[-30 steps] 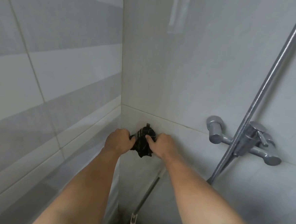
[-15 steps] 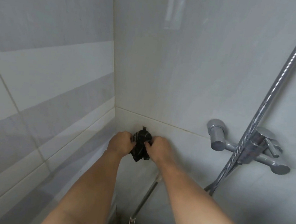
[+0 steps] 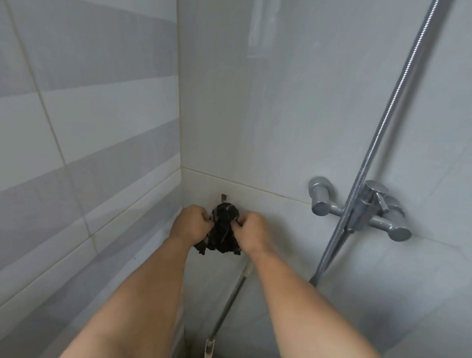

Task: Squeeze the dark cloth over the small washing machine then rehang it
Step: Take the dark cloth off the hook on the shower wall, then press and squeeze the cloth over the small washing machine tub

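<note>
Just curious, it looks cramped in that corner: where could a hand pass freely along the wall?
Free: bare tile between the right hand and the faucet, and all the wall above the hook. Crowded: both hands, left hand included, pinch the dark cloth below the hook; the mop handle leans underneath.

chrome tap [image 3: 359, 212], shower hose [image 3: 383, 127], mop handle [image 3: 229, 304]

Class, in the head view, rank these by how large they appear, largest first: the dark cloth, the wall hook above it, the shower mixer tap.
1. Shower mixer tap
2. Dark cloth, partly hidden by both hands
3. Wall hook
</note>
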Demonstrator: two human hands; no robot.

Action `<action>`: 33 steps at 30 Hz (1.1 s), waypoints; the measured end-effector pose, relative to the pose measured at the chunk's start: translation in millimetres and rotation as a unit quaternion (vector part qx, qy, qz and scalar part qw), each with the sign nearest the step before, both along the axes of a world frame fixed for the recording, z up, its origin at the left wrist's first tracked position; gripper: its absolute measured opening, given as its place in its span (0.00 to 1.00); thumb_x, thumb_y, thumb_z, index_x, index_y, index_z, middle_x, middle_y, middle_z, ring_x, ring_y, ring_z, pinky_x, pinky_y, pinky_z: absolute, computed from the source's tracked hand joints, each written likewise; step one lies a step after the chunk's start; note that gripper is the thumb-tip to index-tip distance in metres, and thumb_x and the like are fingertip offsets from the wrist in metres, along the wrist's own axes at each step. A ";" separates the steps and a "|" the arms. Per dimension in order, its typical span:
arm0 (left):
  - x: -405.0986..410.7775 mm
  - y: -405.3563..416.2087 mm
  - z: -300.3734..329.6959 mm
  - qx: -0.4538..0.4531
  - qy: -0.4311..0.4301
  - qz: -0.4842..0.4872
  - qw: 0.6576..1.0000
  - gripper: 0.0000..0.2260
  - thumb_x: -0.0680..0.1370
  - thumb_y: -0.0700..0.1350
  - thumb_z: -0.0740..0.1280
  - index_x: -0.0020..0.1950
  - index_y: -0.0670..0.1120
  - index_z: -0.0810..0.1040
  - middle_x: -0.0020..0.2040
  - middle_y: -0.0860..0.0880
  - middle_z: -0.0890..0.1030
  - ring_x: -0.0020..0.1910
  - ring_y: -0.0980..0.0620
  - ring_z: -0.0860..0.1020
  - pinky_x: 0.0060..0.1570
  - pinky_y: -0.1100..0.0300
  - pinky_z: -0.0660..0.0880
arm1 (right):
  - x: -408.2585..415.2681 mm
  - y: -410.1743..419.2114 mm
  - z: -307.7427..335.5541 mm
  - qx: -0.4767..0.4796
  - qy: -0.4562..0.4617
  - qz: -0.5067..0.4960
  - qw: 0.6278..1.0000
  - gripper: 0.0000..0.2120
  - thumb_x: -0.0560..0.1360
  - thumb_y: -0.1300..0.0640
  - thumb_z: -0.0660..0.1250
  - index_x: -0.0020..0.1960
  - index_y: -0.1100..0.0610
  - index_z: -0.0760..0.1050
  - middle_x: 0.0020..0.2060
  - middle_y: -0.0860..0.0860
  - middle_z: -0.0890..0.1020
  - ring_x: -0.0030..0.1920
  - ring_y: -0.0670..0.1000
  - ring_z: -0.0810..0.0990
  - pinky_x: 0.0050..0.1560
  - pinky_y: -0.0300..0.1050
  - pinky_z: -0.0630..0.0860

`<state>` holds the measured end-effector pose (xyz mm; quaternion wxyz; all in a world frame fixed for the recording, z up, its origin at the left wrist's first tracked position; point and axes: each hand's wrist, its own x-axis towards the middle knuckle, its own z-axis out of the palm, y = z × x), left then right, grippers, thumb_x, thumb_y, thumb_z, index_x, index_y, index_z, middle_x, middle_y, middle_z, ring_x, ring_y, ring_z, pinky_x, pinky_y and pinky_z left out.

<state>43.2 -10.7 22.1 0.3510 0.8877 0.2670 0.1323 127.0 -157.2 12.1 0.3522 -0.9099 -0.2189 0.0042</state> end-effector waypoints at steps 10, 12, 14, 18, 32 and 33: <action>-67.8 -90.1 7.1 -0.061 -0.035 -0.030 0.997 0.06 0.75 0.44 0.72 0.41 0.43 0.83 0.40 0.44 0.85 0.43 0.46 0.84 0.47 0.54 0.80 | -85.8 -100.7 2.9 0.128 0.029 -0.083 0.988 0.08 0.71 0.52 0.74 0.39 0.56 0.81 0.33 0.51 0.84 0.37 0.53 0.84 0.41 0.46 0.80; -76.9 -118.0 4.1 -0.088 -0.032 -0.045 0.995 0.07 0.76 0.44 0.72 0.38 0.47 0.82 0.39 0.45 0.85 0.44 0.44 0.84 0.50 0.51 0.81 | -101.8 -127.8 -1.1 0.171 0.062 -0.100 0.978 0.07 0.70 0.52 0.75 0.42 0.53 0.79 0.35 0.49 0.85 0.39 0.50 0.84 0.44 0.46 0.81; -82.5 -147.3 2.3 -0.135 -0.026 -0.060 0.989 0.08 0.76 0.43 0.72 0.37 0.46 0.81 0.39 0.45 0.84 0.43 0.44 0.84 0.51 0.49 0.82 | -113.8 -159.2 -4.8 0.222 0.103 -0.107 0.964 0.11 0.68 0.52 0.77 0.47 0.49 0.77 0.38 0.49 0.85 0.41 0.50 0.86 0.48 0.50 0.83; -80.0 -202.9 -2.1 -0.241 -0.015 -0.091 0.966 0.10 0.76 0.40 0.73 0.35 0.43 0.79 0.40 0.40 0.84 0.45 0.40 0.84 0.51 0.43 0.84 | -133.6 -224.7 -9.9 0.245 0.124 -0.116 0.955 0.06 0.71 0.55 0.77 0.43 0.57 0.83 0.39 0.57 0.87 0.43 0.58 0.86 0.51 0.58 0.82; -36.2 -398.6 -13.3 -0.475 0.181 -0.260 0.821 0.30 0.81 0.65 0.56 0.63 0.40 0.80 0.59 0.44 0.83 0.61 0.45 0.81 0.66 0.46 0.75 | -145.7 -420.0 -57.6 0.227 0.098 -0.175 0.953 0.20 0.68 0.57 0.78 0.58 0.48 0.81 0.49 0.43 0.87 0.51 0.43 0.84 0.57 0.45 0.80; -31.2 -407.7 -18.6 -0.462 0.196 -0.273 0.821 0.31 0.81 0.67 0.56 0.63 0.42 0.80 0.59 0.45 0.83 0.61 0.46 0.81 0.66 0.46 0.75 | -141.1 -428.5 -67.5 0.222 0.088 -0.192 0.952 0.19 0.68 0.57 0.77 0.57 0.47 0.80 0.48 0.43 0.86 0.51 0.44 0.84 0.57 0.48 0.80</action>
